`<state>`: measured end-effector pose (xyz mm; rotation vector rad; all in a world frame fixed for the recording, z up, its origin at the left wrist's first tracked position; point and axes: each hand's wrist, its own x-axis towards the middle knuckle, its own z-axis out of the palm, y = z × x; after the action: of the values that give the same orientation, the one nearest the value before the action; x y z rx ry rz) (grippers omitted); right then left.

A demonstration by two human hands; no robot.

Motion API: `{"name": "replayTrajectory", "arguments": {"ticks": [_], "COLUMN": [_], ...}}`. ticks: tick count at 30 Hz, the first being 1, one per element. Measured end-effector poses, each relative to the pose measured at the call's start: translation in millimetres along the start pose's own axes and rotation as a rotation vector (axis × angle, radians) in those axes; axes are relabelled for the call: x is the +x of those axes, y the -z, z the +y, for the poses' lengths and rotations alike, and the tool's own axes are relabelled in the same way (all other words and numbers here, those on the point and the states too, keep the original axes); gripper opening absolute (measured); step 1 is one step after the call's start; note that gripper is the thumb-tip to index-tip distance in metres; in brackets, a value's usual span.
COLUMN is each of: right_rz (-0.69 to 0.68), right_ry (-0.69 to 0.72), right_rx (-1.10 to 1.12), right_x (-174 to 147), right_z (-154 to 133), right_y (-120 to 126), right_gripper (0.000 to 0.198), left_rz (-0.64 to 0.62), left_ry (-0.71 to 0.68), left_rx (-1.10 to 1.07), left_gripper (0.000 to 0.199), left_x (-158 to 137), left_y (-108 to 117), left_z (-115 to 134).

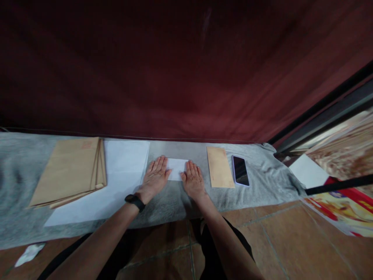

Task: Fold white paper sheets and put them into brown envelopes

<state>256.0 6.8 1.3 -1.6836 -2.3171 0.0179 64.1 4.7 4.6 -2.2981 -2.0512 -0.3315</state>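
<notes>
We have both hands flat on the small paper (176, 168), which lies on the grey cloth (259, 167) a little to the left of the envelope (220, 167). Our left hand (156, 177), with a black watch (135, 202) on its wrist, covers the end of the paper farther from the envelope. Our right hand (192, 179) covers the nearer end, so it sits between most of the paper and the envelope without touching the latter. Both hands are open, fingers stretched out and pointing away from us, pressing or resting on the paper and gripping nothing; how hard they press we cannot tell.

Just right of the envelope we have a phone (241, 171), its screen dark. Well left of the envelope, beyond our left hand, lies the large white paper (125, 167); the brown stack (68, 167) overlaps its left part, farther still from the envelope. Behind the envelope hangs a dark red curtain (186, 85).
</notes>
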Motion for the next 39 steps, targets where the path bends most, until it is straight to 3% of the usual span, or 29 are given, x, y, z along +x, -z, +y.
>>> {"name": "replayTrajectory", "arguments": {"ticks": [4,7,11,14,28,35,39], "right_rz": [-0.009,-0.013,-0.04,-0.05,-0.036,-0.048,0.013], "right_ry": [-0.001,-0.009,-0.011,-0.01,-0.03,-0.109,-0.094], "right_rx": [-0.019,-0.014,-0.015,-0.019,-0.029,-0.025,0.018], "right_x": [-1.2,-0.9,-0.9,-1.6,-4.3,-7.5,-3.5], "right_z": [4.1,3.3,2.0,2.6,8.6,14.5,15.0], "right_y": [1.9,2.8,3.4,2.6,2.6,6.3,12.6], "right_gripper": [0.056,0.056,0.054,0.054,0.055,0.054,0.056], "left_rz": [0.039,0.085,0.021,-0.023,-0.033,-0.043,-0.047], "left_ry": [0.034,-0.025,-0.198,-0.205,-0.086,-0.071,-0.05], "left_rx": [-0.003,-0.038,-0.121,-0.129,-0.07,-0.057,-0.06], "left_gripper": [0.064,0.062,0.059,0.058,0.063,0.064,0.063], "left_x": [0.0,-2.3,-6.7,-6.8,2.3,-1.0,-1.6], "left_y": [4.3,8.5,5.4,-2.0,-4.4,-0.6,2.7], "left_z": [4.5,18.6,44.8,55.2,29.7,28.6,31.5]}}
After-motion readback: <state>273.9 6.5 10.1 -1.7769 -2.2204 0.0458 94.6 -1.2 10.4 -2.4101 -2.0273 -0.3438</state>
